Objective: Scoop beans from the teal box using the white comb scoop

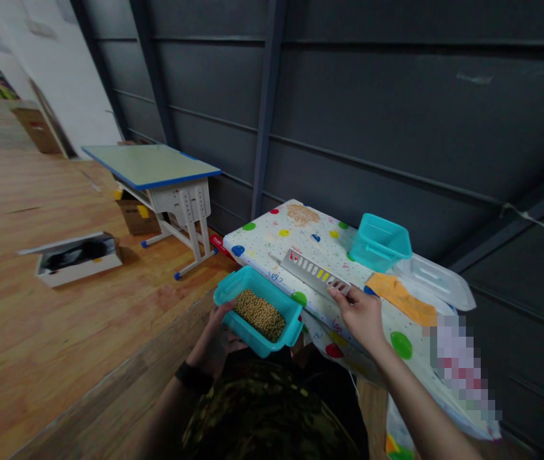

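Observation:
In the head view my left hand (pixel 214 338) is closed on the rim of a teal plastic container (pixel 294 332), held in front of my body beside the table edge. Dry yellowish beans (pixel 258 314), like soybeans, fill its bottom. My right hand (pixel 361 316) pinches the near end of a long white slotted tray (pixel 308 275), thumb on top. Red and yellow show in some of its slots. The tray is low over the patterned tablecloth (pixel 257 239), and I cannot tell whether it touches. A thin pale stick (pixel 274 258) shows by its far end.
A second teal container (pixel 381 243) stands at the table's back right, beside a clear lid (pixel 439 281) and an orange piece (pixel 403 297). Pale orange grains (pixel 303 214) lie near the far corner. Left are a desk (pixel 157 163) and an open white box (pixel 80 259). Grey wall panels (pixel 396 115) stand behind.

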